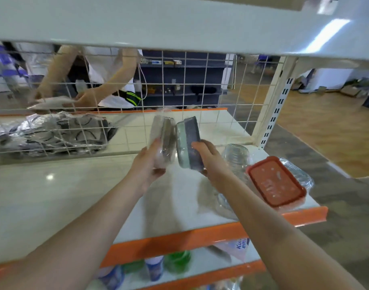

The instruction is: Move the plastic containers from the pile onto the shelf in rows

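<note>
My left hand (147,164) grips a clear wrapped plastic container (161,132) held on edge above the white shelf (74,185). Beside it, my right hand (210,162) grips a pale green and grey container (188,141), also tilted on edge; the two containers almost touch. At the shelf's right end lies the pile: a red-lidded container (276,182), a clear round jar (237,155) and clear wrapped containers (298,174) behind the red lid.
A white wire grid (179,97) backs the shelf. Behind it lie wrapped grey patterned packs (53,132), and another person (104,80) handles items there. An upper shelf board (179,24) hangs overhead. Bottles (177,262) stand on the lower shelf.
</note>
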